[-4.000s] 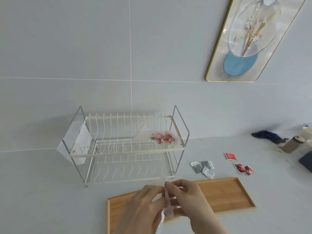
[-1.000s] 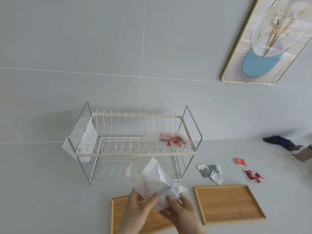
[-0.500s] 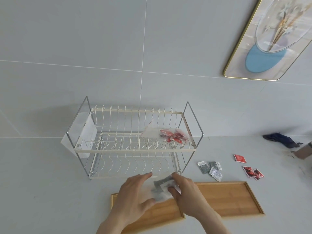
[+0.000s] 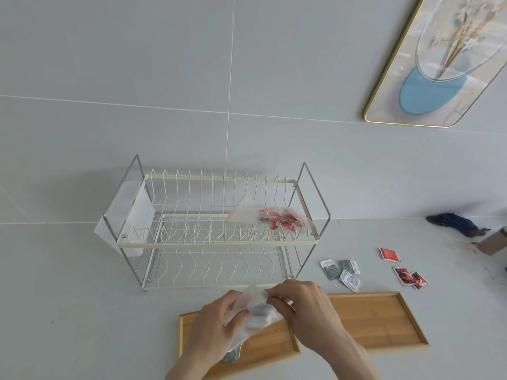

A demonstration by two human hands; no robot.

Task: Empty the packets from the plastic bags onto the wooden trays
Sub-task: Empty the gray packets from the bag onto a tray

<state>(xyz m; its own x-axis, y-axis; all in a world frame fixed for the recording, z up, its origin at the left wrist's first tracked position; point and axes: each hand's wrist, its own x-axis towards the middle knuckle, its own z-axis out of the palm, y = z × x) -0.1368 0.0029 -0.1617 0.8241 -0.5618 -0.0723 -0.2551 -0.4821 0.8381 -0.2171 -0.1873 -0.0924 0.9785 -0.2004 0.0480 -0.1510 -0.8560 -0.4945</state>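
Note:
My left hand [image 4: 219,327] and my right hand [image 4: 304,311] both grip a clear plastic bag [image 4: 256,305] with grey packets inside, held over the left wooden tray [image 4: 271,349]. A grey packet [image 4: 231,355] shows below the bag on that tray. The right wooden tray [image 4: 381,322] lies beside it. A second clear bag with red packets [image 4: 277,218] rests on the top shelf of the wire dish rack [image 4: 214,242].
Loose grey packets [image 4: 341,270] and red packets [image 4: 403,267] lie on the grey counter behind the right tray. A dark cloth [image 4: 455,224] and a brown object [image 4: 493,241] sit at the far right. A framed picture [image 4: 439,64] hangs on the tiled wall.
The bag was lifted up in front of the rack a second ago; both hands have since brought it down over the left tray, and a grey packet now shows beneath it.

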